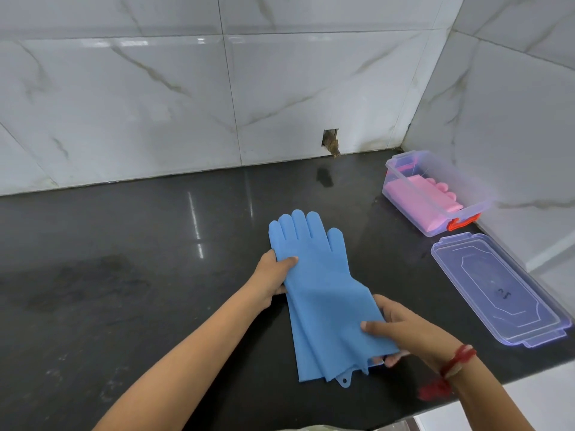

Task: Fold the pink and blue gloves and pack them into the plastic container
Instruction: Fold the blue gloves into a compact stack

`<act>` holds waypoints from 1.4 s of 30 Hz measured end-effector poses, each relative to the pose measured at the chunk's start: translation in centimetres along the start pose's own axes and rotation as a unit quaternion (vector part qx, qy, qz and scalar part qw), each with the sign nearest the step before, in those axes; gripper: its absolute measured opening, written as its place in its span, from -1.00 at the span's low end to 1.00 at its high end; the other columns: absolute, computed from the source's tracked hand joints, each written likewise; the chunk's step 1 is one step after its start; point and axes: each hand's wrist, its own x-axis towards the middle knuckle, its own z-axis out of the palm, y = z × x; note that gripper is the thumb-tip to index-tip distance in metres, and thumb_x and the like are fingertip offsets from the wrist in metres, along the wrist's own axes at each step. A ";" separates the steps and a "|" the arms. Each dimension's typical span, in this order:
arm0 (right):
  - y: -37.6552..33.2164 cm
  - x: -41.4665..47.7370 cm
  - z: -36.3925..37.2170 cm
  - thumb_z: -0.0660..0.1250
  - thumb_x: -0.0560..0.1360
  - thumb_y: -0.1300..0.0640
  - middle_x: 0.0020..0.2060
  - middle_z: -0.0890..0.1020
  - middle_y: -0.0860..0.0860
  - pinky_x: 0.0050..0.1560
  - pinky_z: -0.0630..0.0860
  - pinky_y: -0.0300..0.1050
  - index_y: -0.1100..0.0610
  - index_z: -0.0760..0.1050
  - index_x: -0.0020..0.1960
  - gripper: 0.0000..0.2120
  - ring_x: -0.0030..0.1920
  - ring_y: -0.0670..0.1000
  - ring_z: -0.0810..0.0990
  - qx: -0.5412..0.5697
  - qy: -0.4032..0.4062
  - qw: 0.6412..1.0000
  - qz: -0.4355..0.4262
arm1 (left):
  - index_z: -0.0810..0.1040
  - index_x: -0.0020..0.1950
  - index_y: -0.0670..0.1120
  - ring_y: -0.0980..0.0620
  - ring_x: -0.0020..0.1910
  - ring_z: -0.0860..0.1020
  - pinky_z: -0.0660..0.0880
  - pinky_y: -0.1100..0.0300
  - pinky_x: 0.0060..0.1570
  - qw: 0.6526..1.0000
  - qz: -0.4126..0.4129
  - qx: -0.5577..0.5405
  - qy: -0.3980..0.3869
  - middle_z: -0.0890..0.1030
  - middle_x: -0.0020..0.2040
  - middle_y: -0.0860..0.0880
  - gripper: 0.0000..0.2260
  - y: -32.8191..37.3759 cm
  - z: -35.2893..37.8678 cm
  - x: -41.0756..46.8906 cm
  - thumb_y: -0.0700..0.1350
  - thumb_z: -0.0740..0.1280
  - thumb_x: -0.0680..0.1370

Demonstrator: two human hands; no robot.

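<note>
The blue gloves (323, 293) lie stacked flat on the black counter, fingers pointing toward the wall, cuffs toward me. My left hand (273, 275) grips their left edge near the palm, thumb on top. My right hand (401, 328) pinches the right cuff edge, thumb on top and fingers underneath. At the back right stands the clear plastic container (435, 194) with an orange latch, and the folded pink gloves (420, 200) lie inside it. Its clear lid (497, 290) rests flat on the counter in front of it.
The black counter (124, 275) meets marble-tiled walls at the back and right. A small hole (331, 141) shows in the back wall tile. The counter's front edge runs at the lower right, past my right wrist with its red thread.
</note>
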 end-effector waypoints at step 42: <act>-4.1 10.4 -2.2 0.34 0.49 0.13 -0.20 0.59 0.03 0.02 0.60 0.05 0.13 0.42 0.20 -0.70 -0.12 0.04 0.60 -0.089 0.356 0.924 -0.111 | 0.19 0.42 -0.05 0.00 -0.10 0.56 0.43 0.15 -0.16 0.855 0.206 0.424 0.216 0.56 0.01 0.04 -0.48 0.6 -1.7 0.7 0.06 0.28 0.54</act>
